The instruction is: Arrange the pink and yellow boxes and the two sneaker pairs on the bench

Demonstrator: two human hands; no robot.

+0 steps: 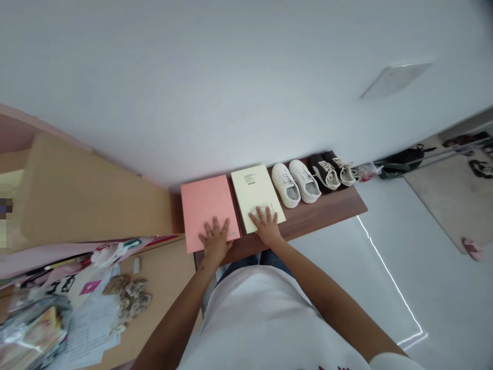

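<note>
My left hand (214, 240) lies on the lower right part of a pink box (204, 203), its fingers spread and its thumb near the box's edge. Beside it, a pale yellow box (256, 192) with small printed text has my right hand (266, 226) resting flat on its near end, fingers apart. Both boxes sit side by side on a brown wooden shelf top (321, 213) against the wall. To their right stand a pair of white sneakers (296, 182) and a pair of black sneakers (334, 170) with light laces.
A tan panel (96, 195) rises at the left. Below it, a desk (165, 277) carries papers (92, 324), a patterned scrunchie-like cloth (133, 298) and a clear plastic bag (34, 329). A dark bag (402, 162) lies right of the shelf; a pink slipper (472, 248) is on the floor.
</note>
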